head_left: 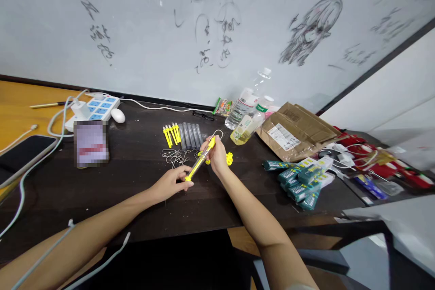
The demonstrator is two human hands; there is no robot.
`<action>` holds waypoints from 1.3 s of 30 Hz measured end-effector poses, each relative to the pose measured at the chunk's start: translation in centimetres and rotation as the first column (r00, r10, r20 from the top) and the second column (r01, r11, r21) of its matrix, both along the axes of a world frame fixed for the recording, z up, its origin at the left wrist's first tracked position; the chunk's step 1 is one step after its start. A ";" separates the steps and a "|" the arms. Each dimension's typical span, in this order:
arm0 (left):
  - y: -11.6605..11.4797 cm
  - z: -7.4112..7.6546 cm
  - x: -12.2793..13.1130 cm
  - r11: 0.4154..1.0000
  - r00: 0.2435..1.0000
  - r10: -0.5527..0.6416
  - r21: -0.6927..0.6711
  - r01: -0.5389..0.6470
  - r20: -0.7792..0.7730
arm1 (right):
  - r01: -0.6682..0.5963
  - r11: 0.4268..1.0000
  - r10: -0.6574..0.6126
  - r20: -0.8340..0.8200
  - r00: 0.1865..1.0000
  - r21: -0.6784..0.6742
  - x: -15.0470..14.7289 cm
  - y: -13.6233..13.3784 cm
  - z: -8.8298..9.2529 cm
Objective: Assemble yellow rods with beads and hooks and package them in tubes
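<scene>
- At the far left, a phone (25, 158) lies near a white cable (22, 190).
- Next comes a white power strip (108, 108), with a white mouse (118, 115) just beside it on the dark worktop (132, 154); a blurred-out object (91, 143) stands in front of the strip.
- The person's left hand (171, 183) has its grip closed, thumb and fingers pinching the lower yellow end of a clear tube (200, 164).
- Beyond that hand are a loose pile of wire hooks (174, 157), a row of yellow rods (171, 134) and, beside them, a row of empty tubes (190, 136).
- The clear tube is held tilted above the worktop, between both hands, its upper end leaning right and a bent wire (217, 132) at its top.
- The right hand (216, 157) has its grip clamped around the tube's upper yellow end.
- Just right of that hand lie small yellow pieces (229, 159).
- Behind, two bottles (250, 122) stand near a cardboard package (295, 129).
- Farther right, green packets (302, 179) lie heaped in front of the package.
</scene>
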State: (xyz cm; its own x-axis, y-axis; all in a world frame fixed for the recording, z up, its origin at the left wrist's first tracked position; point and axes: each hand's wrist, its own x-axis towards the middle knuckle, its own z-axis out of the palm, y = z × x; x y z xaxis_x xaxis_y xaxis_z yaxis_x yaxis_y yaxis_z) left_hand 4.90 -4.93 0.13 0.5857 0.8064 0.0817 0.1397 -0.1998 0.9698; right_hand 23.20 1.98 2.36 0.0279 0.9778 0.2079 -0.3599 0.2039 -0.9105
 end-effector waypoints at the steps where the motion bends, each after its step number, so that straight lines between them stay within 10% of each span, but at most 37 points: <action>1: 0.0 0.0 0.0 1.000 1.000 0.002 0.009 -0.002 -0.007 | 0.006 1.000 -0.006 0.004 1.000 0.000 0.0 0.0 0.0; 12: -0.9 0.5 0.4 1.000 0.993 0.026 0.004 -0.026 -0.114 | -0.008 1.000 0.008 -0.004 1.000 0.007 -0.6 -0.4 -0.2; 20: 0.6 -0.6 0.3 0.981 0.986 0.141 -0.151 -0.126 0.094 | 0.060 0.997 -0.058 -0.043 0.997 0.048 0.0 -0.2 0.6; 27: 0.5 -0.2 0.1 0.980 0.963 0.023 -0.198 0.033 0.270 | 0.118 0.992 -0.117 -0.044 0.992 0.039 0.4 0.1 0.6; 39: 0.5 0.1 0.3 0.984 0.978 0.144 -0.127 -0.125 0.148 | 0.129 0.989 -0.126 -0.037 0.991 0.074 0.4 0.1 0.6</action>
State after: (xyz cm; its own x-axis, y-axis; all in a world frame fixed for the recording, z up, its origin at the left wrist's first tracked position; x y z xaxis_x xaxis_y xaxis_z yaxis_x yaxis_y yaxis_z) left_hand 5.15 -4.46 0.24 0.4587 0.8863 0.0644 0.0023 -0.0737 0.9973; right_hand 23.61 2.03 2.92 0.1593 0.9471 0.2785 -0.3556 0.3183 -0.8788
